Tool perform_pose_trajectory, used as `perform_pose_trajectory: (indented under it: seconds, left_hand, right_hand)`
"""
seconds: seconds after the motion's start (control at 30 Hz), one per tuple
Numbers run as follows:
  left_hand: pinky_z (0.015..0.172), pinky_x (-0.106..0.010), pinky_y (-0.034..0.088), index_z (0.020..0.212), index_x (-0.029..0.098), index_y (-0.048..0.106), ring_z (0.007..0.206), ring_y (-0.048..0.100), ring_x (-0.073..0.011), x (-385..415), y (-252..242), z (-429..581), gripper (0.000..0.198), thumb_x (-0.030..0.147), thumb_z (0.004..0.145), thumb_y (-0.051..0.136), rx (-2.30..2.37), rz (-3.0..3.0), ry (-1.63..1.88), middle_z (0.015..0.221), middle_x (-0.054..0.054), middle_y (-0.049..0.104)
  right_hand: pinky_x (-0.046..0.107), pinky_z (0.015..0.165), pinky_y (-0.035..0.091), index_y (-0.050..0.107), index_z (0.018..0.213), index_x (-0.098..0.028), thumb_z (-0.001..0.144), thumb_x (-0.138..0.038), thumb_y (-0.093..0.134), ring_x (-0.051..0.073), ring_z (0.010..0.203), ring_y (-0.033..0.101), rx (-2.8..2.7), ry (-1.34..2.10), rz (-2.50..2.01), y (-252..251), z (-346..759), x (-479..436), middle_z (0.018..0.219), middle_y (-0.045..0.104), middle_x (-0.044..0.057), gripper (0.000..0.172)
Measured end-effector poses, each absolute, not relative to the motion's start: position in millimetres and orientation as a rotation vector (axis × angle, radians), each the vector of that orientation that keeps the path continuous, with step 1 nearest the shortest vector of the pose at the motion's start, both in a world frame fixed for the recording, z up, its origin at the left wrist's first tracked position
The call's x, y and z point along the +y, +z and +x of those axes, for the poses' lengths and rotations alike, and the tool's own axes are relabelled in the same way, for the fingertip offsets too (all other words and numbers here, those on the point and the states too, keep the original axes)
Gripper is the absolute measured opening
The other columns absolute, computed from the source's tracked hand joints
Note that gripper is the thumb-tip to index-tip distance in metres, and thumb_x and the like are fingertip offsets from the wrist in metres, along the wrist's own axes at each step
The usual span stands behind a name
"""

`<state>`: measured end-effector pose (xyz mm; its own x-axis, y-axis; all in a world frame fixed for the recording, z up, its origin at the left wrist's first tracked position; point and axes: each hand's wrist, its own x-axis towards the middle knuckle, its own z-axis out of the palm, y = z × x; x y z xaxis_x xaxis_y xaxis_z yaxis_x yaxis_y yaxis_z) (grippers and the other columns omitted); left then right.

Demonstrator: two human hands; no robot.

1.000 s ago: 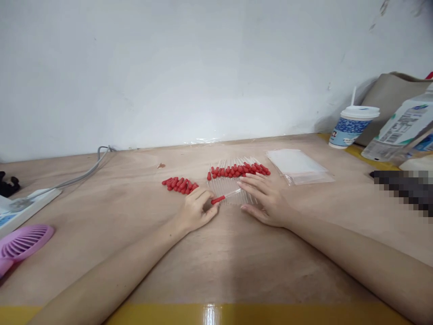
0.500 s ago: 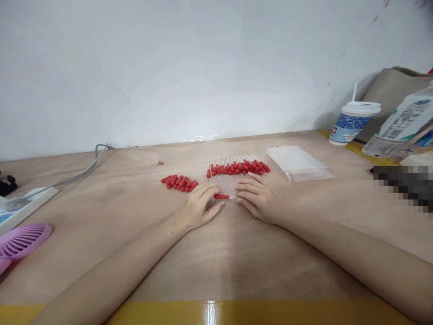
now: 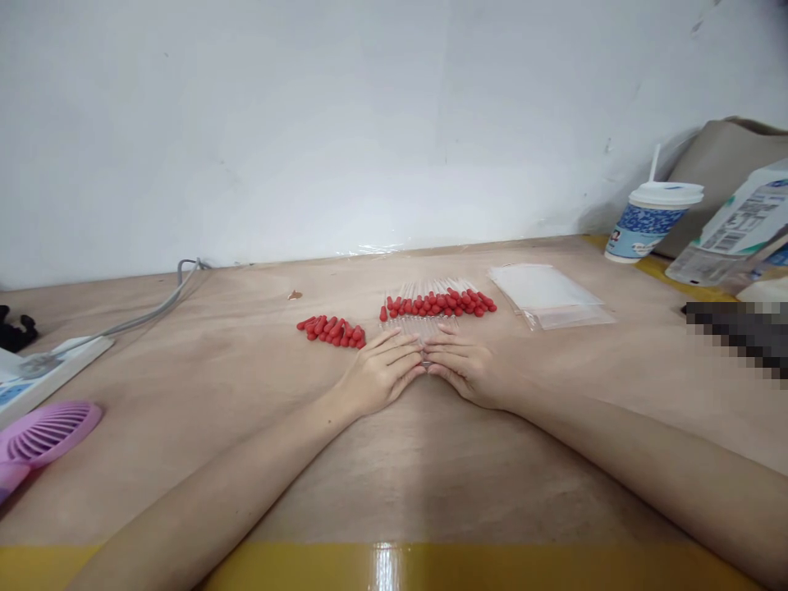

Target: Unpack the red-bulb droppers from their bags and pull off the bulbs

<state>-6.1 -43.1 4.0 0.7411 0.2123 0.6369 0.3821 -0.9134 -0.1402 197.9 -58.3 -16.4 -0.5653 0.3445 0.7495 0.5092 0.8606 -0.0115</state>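
1. head view: left hand (image 3: 382,373) and right hand (image 3: 469,373) nearly meet tip to tip, fingers slightly spread; pinch hidden, can't tell.
2. tube (image 3: 426,362): clear sliver between fingertips, rest covered.
3. tubes (image 3: 419,325): clear, thin, side by side on table (image 3: 369,476), just past hands.
4. droppers (image 3: 420,308): rounded red ends toward hands, clear stems toward wall (image 3: 308,123), packed row behind tubes.
5. bulbs (image 3: 332,329): red, loose heap beside left hand.
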Motion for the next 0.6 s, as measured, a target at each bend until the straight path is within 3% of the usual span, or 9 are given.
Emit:
perform_pose_trajectory:
  seconds: [0.17, 0.6]
  left_hand:
    - [0.106, -0.041, 0.032, 0.093, 0.016, 0.060, 0.105, 0.057, -0.0165, -48, 8, -7, 0.014, 0.019, 0.085, 0.050, -0.436, -2.690, -0.879, 0.099, -0.004, 0.068]
    - [0.106, -0.042, 0.030, 0.092, 0.016, 0.061, 0.107, 0.056, -0.0171, -53, 9, -13, 0.015, 0.018, 0.084, 0.049, -0.488, -2.775, -0.875, 0.096, -0.004, 0.069]
  right_hand:
    - [0.034, 0.092, 0.048, 0.060, 0.087, -0.013, 0.085, -0.016, 0.048, 0.016, 0.092, 0.061, -2.248, -0.185, -0.551, -13, 198, -62, 0.093, 0.067, 0.010, 0.013]
    - [0.032, 0.092, 0.049, 0.058, 0.081, -0.014, 0.086, -0.016, 0.046, 0.015, 0.091, 0.060, -2.305, -0.279, -0.518, -5, 198, -71, 0.086, 0.066, 0.009, 0.013]
